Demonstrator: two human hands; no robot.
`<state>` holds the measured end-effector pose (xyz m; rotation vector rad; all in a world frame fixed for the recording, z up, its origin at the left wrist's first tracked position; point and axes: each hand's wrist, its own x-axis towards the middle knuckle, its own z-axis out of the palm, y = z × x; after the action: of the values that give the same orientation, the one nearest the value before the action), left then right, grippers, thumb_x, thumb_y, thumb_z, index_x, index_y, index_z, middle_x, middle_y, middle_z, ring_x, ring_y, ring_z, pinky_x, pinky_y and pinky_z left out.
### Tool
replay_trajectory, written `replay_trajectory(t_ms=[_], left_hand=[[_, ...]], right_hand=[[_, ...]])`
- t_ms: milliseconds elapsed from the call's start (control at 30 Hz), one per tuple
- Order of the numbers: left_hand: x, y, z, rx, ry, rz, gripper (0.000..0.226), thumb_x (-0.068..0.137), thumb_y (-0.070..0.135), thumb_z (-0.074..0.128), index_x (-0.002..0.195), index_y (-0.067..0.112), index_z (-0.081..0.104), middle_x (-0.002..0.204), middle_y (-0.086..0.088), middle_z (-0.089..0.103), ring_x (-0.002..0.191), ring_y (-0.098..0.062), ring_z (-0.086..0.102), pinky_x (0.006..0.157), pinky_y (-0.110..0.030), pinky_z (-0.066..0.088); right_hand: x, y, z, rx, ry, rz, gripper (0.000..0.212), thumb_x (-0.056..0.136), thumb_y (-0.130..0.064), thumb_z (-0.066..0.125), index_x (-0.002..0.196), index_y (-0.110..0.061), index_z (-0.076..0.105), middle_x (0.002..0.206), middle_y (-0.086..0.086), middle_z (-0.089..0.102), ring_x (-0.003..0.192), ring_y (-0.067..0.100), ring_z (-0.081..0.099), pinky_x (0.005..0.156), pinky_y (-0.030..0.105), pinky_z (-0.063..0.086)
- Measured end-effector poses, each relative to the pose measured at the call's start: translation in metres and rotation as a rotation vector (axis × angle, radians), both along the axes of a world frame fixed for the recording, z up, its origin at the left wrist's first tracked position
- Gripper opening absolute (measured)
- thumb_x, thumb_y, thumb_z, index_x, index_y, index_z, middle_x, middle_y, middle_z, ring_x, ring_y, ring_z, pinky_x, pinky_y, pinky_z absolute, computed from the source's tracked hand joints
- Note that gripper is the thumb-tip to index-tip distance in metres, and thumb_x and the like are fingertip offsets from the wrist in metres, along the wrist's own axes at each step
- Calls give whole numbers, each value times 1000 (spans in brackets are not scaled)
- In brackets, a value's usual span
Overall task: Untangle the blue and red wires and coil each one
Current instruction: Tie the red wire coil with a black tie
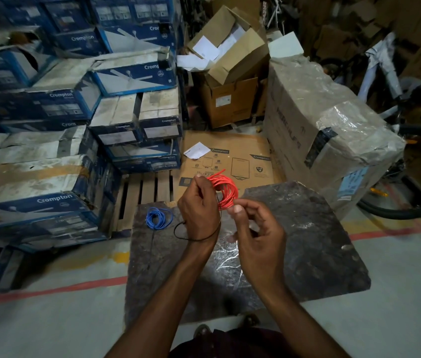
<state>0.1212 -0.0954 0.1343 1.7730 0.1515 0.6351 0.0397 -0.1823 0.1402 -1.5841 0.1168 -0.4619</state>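
Both forearms rise from bottom centre. Left hand grips the red wire coil on its left side, fingers curled round the loops. Right hand pinches the coil's lower edge between thumb and forefinger. Coil held on edge at frame centre, long axis upright, free end pointing upper right. Blue wire coil lies flat on the dark wrapped slab, left of the hands, apart. Beyond: flattened carton and stacked blue boxes, printed "Crompton".
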Motion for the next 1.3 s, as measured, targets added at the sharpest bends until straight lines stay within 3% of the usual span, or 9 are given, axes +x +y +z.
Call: replay_trajectory(t_ms=[67,133,233,467,633,933,1067,1200,1300], left_hand=[[1,2,1,32,-10,10,46,103,33,37,61,15,40,50,7,36,49,-12,34,47,-28,23],[3,5,1,75,-14,15,44,103,23,40,61,12,41,49,8,35,49,-10,37,46,-23,20],[6,8,-1,171,-25,-2,43,103,16,42,61,7,43,50,0,38,53,-14,36,47,-23,22],[8,12,2,317,-103,-80,40,103,18,41,64,16,41,53,3,38,54,-16,37,47,-11,24],[6,8,7,372,-108,-150,36,100,23,40,65,18,39,55,4,39,54,-14,37,51,-20,17],[3,7,10,401,-40,-186,43,100,31,37,62,12,44,52,-9,50,50,-18,41,50,-30,25],[-1,8,14,360,-1,-203,43,104,15,45,61,12,42,51,-5,44,49,-8,41,47,-17,25],[-5,8,17,285,45,-231,46,106,19,43,60,13,41,50,4,41,50,-7,39,48,-21,24],[-9,6,16,224,69,-249,52,105,33,38,63,4,49,53,-5,49,49,-10,40,48,-32,30]], right_hand=[[-5,-7,1,-222,-101,-98,12,101,-24,64,106,-31,72,99,-14,72,89,14,71,65,46,60],[-12,-13,6,-445,-291,-147,12,98,-21,67,105,-21,76,97,-17,66,87,7,63,66,43,54],[-27,-15,21,-647,-491,-146,12,96,-20,72,100,-12,80,81,2,67,70,19,59,62,38,47],[-32,-29,19,-773,-565,-51,10,90,-21,82,99,-16,83,72,2,64,60,22,55,56,38,44],[-15,-36,0,-851,-519,32,14,91,-21,81,106,-21,83,82,1,68,68,23,54,56,40,46],[-1,-38,-9,-910,-534,75,7,93,-17,78,99,-19,80,84,0,68,69,24,55,56,39,47],[0,-36,-17,-914,-532,45,30,89,-8,77,108,-26,64,85,3,66,71,27,55,60,37,46],[2,-36,-25,-695,-427,56,13,98,-15,64,106,-25,64,94,2,67,82,24,60,79,25,42],[6,-33,-26,-530,-334,65,6,99,-19,60,101,-24,62,97,-13,64,90,0,54,85,19,36]])
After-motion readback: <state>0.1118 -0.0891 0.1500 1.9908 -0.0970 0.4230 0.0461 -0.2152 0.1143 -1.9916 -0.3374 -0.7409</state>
